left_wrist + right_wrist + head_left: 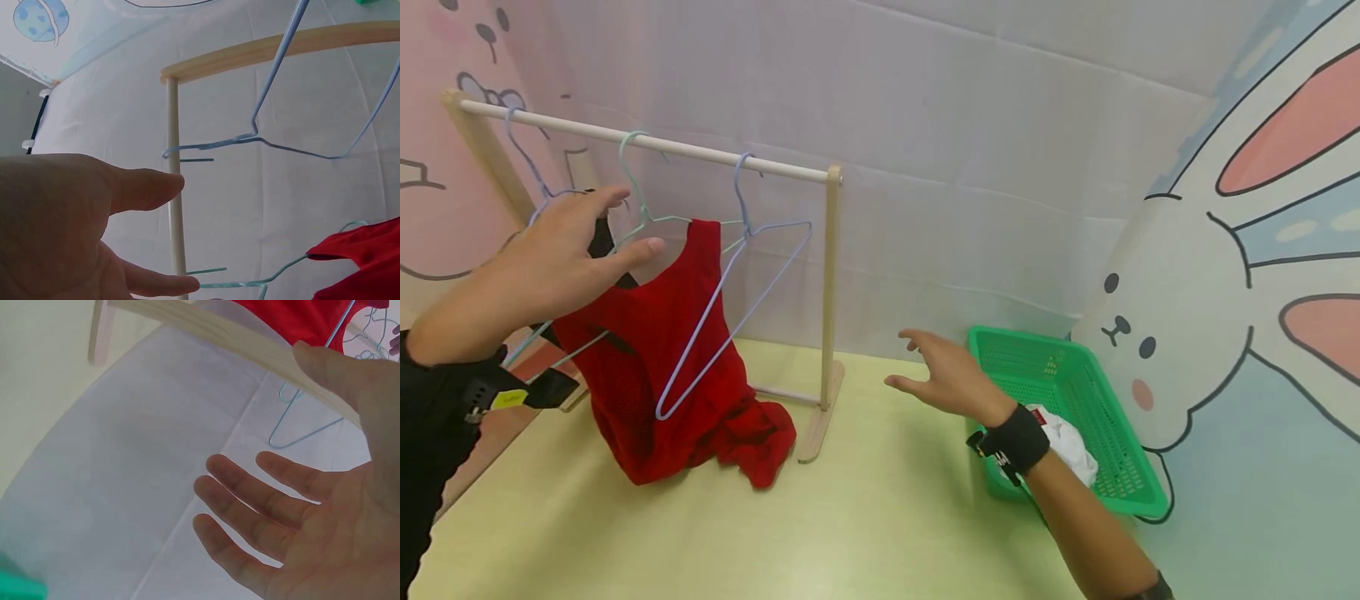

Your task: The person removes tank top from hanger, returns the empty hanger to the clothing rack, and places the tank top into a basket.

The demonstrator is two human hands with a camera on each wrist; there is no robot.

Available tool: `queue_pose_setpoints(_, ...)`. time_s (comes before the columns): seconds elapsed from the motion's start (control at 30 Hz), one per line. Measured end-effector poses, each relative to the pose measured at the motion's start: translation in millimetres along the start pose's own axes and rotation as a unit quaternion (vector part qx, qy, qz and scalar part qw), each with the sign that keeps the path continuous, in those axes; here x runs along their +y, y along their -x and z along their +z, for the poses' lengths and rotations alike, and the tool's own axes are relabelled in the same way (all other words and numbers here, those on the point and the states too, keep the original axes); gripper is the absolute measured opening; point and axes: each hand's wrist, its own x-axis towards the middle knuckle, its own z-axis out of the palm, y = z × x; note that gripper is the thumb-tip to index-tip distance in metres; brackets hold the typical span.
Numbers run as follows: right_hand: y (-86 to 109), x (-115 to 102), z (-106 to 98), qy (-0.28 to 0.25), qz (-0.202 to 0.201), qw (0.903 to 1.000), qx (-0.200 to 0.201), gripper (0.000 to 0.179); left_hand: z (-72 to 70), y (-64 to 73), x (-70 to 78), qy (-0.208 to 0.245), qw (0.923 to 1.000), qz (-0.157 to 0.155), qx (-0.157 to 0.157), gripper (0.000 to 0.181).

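In the head view my left hand (568, 246) is raised before the rack's left half, thumb and fingers spread, holding nothing. Behind it a red garment (662, 350) hangs on a green hanger (640, 187), its lower part bunched on the table. A bare lavender hanger (741, 242) hangs to the right on the white rail (692, 150). Another lavender hanger (523, 154) is at the rail's left, partly hidden by my hand. My right hand (951, 375) hovers between rack and basket, fingers apart and loosely bent, with nothing in it.
A green plastic basket (1120, 450) stands on the right, with a white cloth (1071, 446) inside. The rack's wooden post (831, 292) rises from a foot on the pale yellow table (850, 517). A white curtain (962, 167) hangs behind, and a rabbit-printed panel (1195, 333) borders the right.
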Motion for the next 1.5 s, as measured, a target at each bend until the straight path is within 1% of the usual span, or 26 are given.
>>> queue_pose_setpoints(0.07, -10.3, -3.6, 5.0, -0.007, -0.011, 0.9999, 0.003, 0.077, -2.8, -2.3, -4.9, -0.003, 0.9997, -0.011, -0.02, 0.086)
queue_pose_setpoints(0.2, -30.4, -10.7, 14.1, -0.041, -0.011, 0.999, 0.009, 0.077, -8.2, -8.0, -13.3, -0.011, 0.998, -0.027, -0.056, 0.088)
queue_pose_setpoints(0.3, -45.1, -16.0, 22.5, -0.068, -0.014, 0.9974, 0.015, 0.078, -10.8, -13.1, -21.9, -0.02, 0.997, -0.028, -0.07, 0.088)
queue_pose_setpoints(0.43, -61.6, -24.1, 35.6, -0.09, -0.024, 0.9953, 0.027, 0.081, -12.3, -19.9, -33.5, -0.022, 0.9957, -0.031, -0.085, 0.086)
queue_pose_setpoints(0.5, -68.6, -27.9, 42.0, -0.104, -0.024, 0.9938, 0.032, 0.083, -11.6, -22.2, -37.6, -0.017, 0.9946, -0.036, -0.096, 0.085)
queue_pose_setpoints(0.63, -80.7, -33.0, 51.6, -0.135, -0.018, 0.99, 0.037, 0.086, -7.7, -26.2, -39.5, 0.0, 0.9928, -0.03, -0.116, 0.08)
queue_pose_setpoints(0.8, -91.1, -38.6, 61.1, -0.167, -0.009, 0.9854, 0.031, 0.083, -0.1, -27.9, -41.0, -0.009, 0.9914, -0.026, -0.128, 0.077)
queue_pose_setpoints(0.87, -95.4, -40.6, 64.1, -0.181, -0.01, 0.9831, 0.029, 0.075, 2.3, -28.3, -42.3, -0.004, 0.9918, -0.024, -0.125, 0.077)
queue_pose_setpoints(0.97, -102.2, -41.7, 69.9, -0.208, -0.017, 0.9774, 0.032, 0.064, 6.5, -29.3, -43.7, 0.017, 0.993, -0.018, -0.116, 0.077)
queue_pose_setpoints(1.03, -106.2, -41.6, 74.5, -0.227, -0.024, 0.9731, 0.035, 0.059, 10.0, -30.7, -44.2, 0.04, 0.9935, -0.013, -0.106, 0.075)
queue_pose_setpoints(1.13, -110.3, -40.8, 82.2, -0.248, -0.033, 0.9674, 0.04, 0.051, 16.0, -31.7, -44.7, 0.079, 0.9929, -0.004, -0.089, 0.067)
queue_pose_setpoints(1.23, -110.8, -40.1, 87.4, -0.252, -0.035, 0.9659, 0.045, 0.036, 21.7, -31.2, -45.7, 0.105, 0.9918, 0.01, -0.073, 0.056)
queue_pose_setpoints(1.3, -110.1, -39.4, 89.8, -0.255, -0.035, 0.9651, 0.048, 0.028, 24.7, -31.0, -46.8, 0.112, 0.9916, 0.016, -0.062, 0.052)
queue_pose_setpoints(1.4, -110.0, -38.7, 91.8, -0.257, -0.034, 0.9645, 0.048, 0.021, 26.9, -32.0, -48.1, 0.125, 0.991, 0.014, -0.047, 0.049)
queue_pose_setpoints(1.5, -110.4, -37.9, 92.5, -0.258, -0.034, 0.9645, 0.046, 0.019, 28.0, -33.6, -49.1, 0.129, 0.9911, 0.009, -0.032, 0.048)
